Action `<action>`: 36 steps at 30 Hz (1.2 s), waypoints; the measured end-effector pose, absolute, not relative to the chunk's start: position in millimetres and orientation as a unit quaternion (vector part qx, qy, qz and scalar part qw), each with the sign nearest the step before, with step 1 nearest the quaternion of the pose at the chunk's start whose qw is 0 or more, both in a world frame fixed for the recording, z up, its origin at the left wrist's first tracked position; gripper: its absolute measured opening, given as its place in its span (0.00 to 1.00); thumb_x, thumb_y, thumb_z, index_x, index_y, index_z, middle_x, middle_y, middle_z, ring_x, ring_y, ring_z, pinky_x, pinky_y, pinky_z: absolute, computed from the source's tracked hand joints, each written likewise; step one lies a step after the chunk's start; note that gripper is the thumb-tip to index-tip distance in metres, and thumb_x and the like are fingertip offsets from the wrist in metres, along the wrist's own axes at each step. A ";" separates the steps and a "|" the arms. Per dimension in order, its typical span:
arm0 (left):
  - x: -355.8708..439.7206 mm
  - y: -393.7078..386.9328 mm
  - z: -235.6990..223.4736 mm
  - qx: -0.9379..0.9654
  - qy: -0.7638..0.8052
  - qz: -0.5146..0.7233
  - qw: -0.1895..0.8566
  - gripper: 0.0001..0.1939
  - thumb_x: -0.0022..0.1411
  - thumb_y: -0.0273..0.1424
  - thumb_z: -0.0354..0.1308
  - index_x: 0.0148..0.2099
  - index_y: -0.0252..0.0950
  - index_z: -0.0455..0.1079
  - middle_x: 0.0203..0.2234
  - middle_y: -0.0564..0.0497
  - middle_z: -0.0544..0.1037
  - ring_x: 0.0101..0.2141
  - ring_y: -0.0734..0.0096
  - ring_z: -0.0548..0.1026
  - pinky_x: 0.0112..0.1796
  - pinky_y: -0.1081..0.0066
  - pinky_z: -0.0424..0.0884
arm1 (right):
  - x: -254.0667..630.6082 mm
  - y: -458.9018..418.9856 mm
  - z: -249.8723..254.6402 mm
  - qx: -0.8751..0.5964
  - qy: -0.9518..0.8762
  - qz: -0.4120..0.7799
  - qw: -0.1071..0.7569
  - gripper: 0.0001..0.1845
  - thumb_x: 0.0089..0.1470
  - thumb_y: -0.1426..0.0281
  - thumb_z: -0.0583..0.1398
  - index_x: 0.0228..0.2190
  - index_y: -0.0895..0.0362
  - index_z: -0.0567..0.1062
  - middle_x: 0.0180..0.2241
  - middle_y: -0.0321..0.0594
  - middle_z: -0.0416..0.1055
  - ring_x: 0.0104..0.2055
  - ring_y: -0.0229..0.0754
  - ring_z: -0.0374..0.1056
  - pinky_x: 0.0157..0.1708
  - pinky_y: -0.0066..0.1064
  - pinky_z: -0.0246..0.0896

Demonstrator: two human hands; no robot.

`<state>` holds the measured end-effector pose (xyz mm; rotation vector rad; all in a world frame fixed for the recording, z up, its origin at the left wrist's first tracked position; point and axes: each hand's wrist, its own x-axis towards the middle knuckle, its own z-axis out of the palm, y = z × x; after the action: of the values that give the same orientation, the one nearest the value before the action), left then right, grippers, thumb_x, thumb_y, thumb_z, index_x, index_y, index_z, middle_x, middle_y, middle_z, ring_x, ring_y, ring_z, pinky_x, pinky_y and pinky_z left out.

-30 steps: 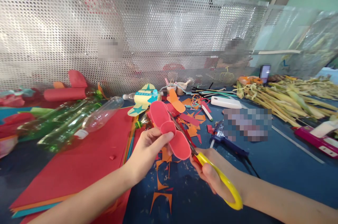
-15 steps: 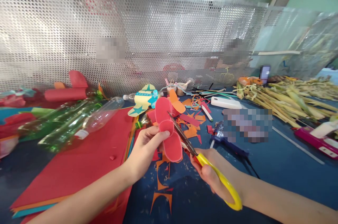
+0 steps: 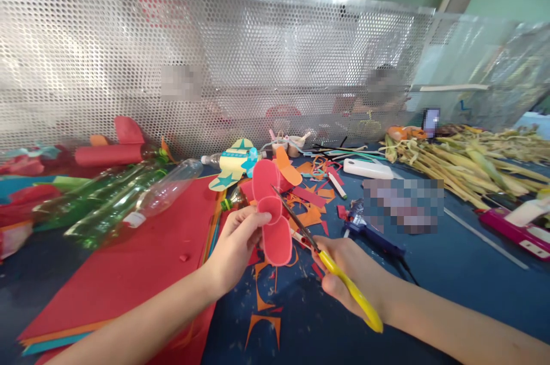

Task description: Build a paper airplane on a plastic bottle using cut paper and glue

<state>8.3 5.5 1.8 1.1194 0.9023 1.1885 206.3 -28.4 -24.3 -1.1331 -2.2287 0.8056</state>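
Between thumb and fingers, my left hand [image 3: 238,242] pinches a red paper cutout [image 3: 277,239] with rounded lobes, held up over the table. My right hand [image 3: 350,273] is closed round the yellow handle of a pair of scissors [image 3: 320,253]. The dark blades point up and left and lie against the cutout's right edge, near its narrow middle. Whether they are cutting paper there I cannot tell. Orange paper scraps [image 3: 307,213] lie behind and below the cutout. A folded orange piece [image 3: 287,167] shows just behind its top.
Red paper sheets [image 3: 129,273] are stacked at the left, with green plastic bottles [image 3: 116,210] and a clear bottle [image 3: 169,190] behind. A blue glue gun [image 3: 373,236], dried husks [image 3: 447,164] and a magenta power strip [image 3: 515,230] lie to the right. A perforated metal screen [image 3: 275,61] spans the back.
The scissors have turned slightly in my right hand, so the handle looks narrower. The red cutout has shifted and tilted a little in my left hand, its lower lobe moving left.
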 end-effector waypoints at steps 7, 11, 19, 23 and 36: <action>6.1 7.7 2.0 0.491 0.398 0.496 0.595 0.12 0.49 0.37 0.61 0.21 0.35 0.68 0.15 0.55 0.68 0.19 0.74 0.67 0.24 0.74 0.64 | 205.1 -25.0 -27.6 -0.420 -0.826 0.284 0.246 0.36 0.46 0.33 0.36 0.23 0.53 0.55 0.19 0.33 0.56 0.19 0.35 0.49 0.20 0.29 0.41; 6.1 11.0 -0.1 0.514 0.401 0.501 0.569 0.15 0.52 0.42 0.61 0.26 0.35 0.69 0.19 0.54 0.73 0.21 0.74 0.68 0.27 0.73 0.65 | 204.1 -25.4 -26.1 -0.411 -0.835 0.272 0.245 0.37 0.48 0.34 0.36 0.24 0.54 0.57 0.19 0.33 0.57 0.19 0.35 0.50 0.20 0.30 0.42; 8.3 12.0 -0.1 0.544 0.385 0.518 0.536 0.15 0.52 0.43 0.62 0.26 0.35 0.71 0.20 0.54 0.73 0.24 0.72 0.70 0.28 0.73 0.66 | 202.0 -26.4 -21.9 -0.383 -0.831 0.314 0.254 0.38 0.46 0.33 0.35 0.24 0.54 0.58 0.21 0.35 0.61 0.20 0.36 0.54 0.21 0.29 0.47; 9.5 9.8 1.1 0.554 0.388 0.513 0.528 0.15 0.52 0.43 0.62 0.26 0.35 0.72 0.21 0.54 0.73 0.24 0.73 0.69 0.30 0.73 0.67 | 202.5 -28.1 -22.4 -0.377 -0.825 0.328 0.263 0.41 0.45 0.32 0.36 0.27 0.56 0.62 0.23 0.38 0.63 0.22 0.37 0.56 0.23 0.30 0.50; 9.7 13.1 -2.7 0.505 0.396 0.567 0.517 0.13 0.52 0.41 0.63 0.30 0.35 0.76 0.25 0.52 0.78 0.29 0.70 0.73 0.33 0.72 0.70 | 202.4 -25.7 -21.7 -0.443 -0.797 0.323 0.253 0.37 0.47 0.34 0.39 0.23 0.55 0.61 0.20 0.37 0.63 0.20 0.37 0.57 0.21 0.30 0.49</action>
<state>9.7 13.1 -2.7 1.2123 0.9513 1.3604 202.4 -25.7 -21.7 -1.2043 -2.1677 0.8793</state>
